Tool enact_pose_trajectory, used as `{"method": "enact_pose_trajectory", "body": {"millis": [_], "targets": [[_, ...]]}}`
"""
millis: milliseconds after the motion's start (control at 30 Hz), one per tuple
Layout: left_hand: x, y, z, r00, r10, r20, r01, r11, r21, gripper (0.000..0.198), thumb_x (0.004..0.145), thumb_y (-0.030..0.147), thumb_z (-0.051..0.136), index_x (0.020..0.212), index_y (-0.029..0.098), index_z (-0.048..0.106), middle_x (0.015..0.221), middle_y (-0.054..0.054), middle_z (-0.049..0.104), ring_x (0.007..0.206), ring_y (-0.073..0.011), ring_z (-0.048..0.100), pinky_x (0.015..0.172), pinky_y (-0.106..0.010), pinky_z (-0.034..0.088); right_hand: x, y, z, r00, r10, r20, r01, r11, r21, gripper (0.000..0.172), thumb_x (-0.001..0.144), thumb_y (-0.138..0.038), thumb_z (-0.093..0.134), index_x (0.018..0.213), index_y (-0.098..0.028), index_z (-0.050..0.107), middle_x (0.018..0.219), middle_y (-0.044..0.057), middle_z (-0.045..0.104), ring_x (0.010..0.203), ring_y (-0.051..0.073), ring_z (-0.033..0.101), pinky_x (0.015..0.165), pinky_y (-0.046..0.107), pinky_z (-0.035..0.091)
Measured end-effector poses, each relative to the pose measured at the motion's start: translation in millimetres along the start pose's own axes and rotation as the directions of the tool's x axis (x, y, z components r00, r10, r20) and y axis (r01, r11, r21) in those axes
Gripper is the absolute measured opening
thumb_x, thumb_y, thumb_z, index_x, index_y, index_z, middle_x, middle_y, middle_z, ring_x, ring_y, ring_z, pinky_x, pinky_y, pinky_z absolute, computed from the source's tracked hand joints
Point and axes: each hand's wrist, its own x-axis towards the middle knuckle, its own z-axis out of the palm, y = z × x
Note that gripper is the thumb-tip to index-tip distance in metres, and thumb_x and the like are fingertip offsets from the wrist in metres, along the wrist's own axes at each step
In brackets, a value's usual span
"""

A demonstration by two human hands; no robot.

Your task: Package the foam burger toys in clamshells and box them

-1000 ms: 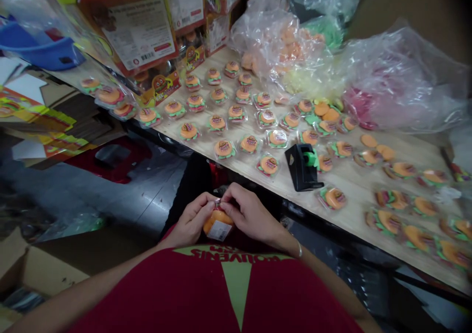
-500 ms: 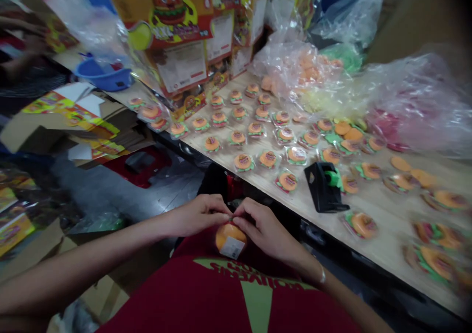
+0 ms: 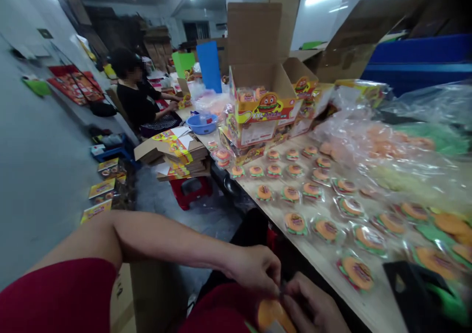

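Observation:
My left hand and my right hand meet low in the view, over my lap, fingers pinched together at the top of a small orange burger-shaped packet. The packet shows only partly at the bottom edge, and both hands grip its clear wrapper. Just right of my hands runs the wooden table, covered with rows of wrapped burger packets. A black tape dispenser with a green roll stands at the lower right.
Open printed burger boxes stand at the back of the table, with a blue bowl beside them. Clear bags of orange and green pieces lie at right. A stack of flat cartons sits on a red stool. Another person sits further along.
The view has swung upward, now showing the room and the seated person. My hands stay pinched on the orange packet, now at the bottom edge.

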Motion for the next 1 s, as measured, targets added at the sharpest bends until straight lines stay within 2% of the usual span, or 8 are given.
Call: {"method": "enact_pose_trajectory", "body": {"millis": [167,333,467,567,667,733,900,1000], "targets": [[-11.4,5.8,3.9,0.986,0.117,-0.121,-0.103,0.988,0.119,0.010,0.070,0.014,0.057,0.062,0.017,0.051,0.056,0.005,0.048,0.055,-0.0097,0.043,0.049,-0.021,0.031,-2.7,-16.5,2.4,0.986,0.052,-0.159,-0.049,0.999,0.024,0.018,0.091,-0.026,0.046,0.077,-0.018,0.054,0.075,0.002,0.056,0.069,0.015,0.052,0.062,0.025,0.039],[-14.7,-0.3,-1.3,0.945,0.227,-0.235,-0.214,0.974,0.080,0.022,0.079,0.034,0.056,0.068,0.016,0.057,0.064,0.001,0.055,0.062,-0.0127,0.046,0.056,-0.024,0.034,-11.6,-6.2,-2.9,0.949,0.248,-0.196,-0.193,0.946,0.261,0.010,0.088,-0.025,0.052,0.086,-0.019,0.059,0.080,0.001,0.060,0.073,0.014,0.054,0.060,0.024,0.039],[-10.4,-9.1,-5.9,0.943,0.177,-0.280,-0.210,0.973,-0.093,0.026,0.077,0.040,0.064,0.067,0.016,0.060,0.062,0.001,0.056,0.060,-0.0120,0.047,0.057,-0.023,0.036,-16.5,-3.3,-5.4,0.914,0.257,-0.313,-0.180,0.950,0.254,0.012,0.087,-0.022,0.054,0.076,-0.017,0.057,0.071,-0.001,0.058,0.065,0.012,0.051,0.057,0.023,0.038],[-8.4,-12.5,-8.1,0.948,0.098,-0.302,-0.190,0.938,-0.291,0.029,0.079,0.045,0.065,0.085,0.017,0.067,0.080,-0.003,0.065,0.074,-0.0151,0.056,0.065,-0.024,0.042,-15.8,-6.6,-11.4,0.887,0.184,-0.423,-0.116,0.977,0.181,0.011,0.087,-0.021,0.055,0.077,-0.017,0.058,0.072,-0.001,0.057,0.065,0.011,0.051,0.056,0.022,0.037],[-5.3,-12.9,-4.1,0.975,0.075,-0.210,-0.187,0.792,-0.581,0.047,0.079,0.050,0.064,0.118,0.023,0.061,0.114,-0.008,0.065,0.101,-0.0236,0.059,0.079,-0.031,0.049,-11.4,-5.3,-18.6,0.857,0.238,-0.457,-0.127,0.957,0.260,0.013,0.087,-0.026,0.054,0.079,-0.017,0.059,0.070,-0.001,0.057,0.062,0.011,0.050,0.053,0.021,0.037],[1.3,-11.4,4.1,0.985,0.115,-0.130,-0.173,0.683,-0.710,0.055,0.075,0.045,0.070,0.125,0.024,0.056,0.123,-0.009,0.061,0.106,-0.0270,0.059,0.084,-0.037,0.050,-7.0,0.0,-21.0,0.833,0.306,-0.460,-0.128,0.917,0.378,0.016,0.086,-0.029,0.055,0.078,-0.017,0.059,0.066,-0.002,0.055,0.058,0.010,0.048,0.051,0.021,0.037],[31.6,1.0,33.5,0.962,0.148,-0.231,-0.273,0.602,-0.751,0.051,0.068,0.021,0.079,0.115,0.022,0.059,0.109,-0.004,0.066,0.093,-0.0187,0.063,0.081,-0.028,0.051,-7.8,18.8,-24.4,0.753,0.343,-0.561,0.033,0.833,0.553,0.019,0.083,-0.036,0.061,0.080,-0.018,0.056,0.068,-0.003,0.052,0.058,0.010,0.049,0.055,0.022,0.041],[44.8,15.0,44.7,0.970,0.161,-0.184,-0.244,0.594,-0.767,0.055,0.065,0.020,0.081,0.115,0.021,0.058,0.108,-0.005,0.067,0.091,-0.0178,0.064,0.080,-0.026,0.051,-23.6,24.6,-32.7,0.753,0.312,-0.579,0.084,0.827,0.555,0.019,0.084,-0.037,0.061,0.086,-0.019,0.056,0.073,-0.003,0.053,0.058,0.009,0.049,0.055,0.022,0.041]]}}
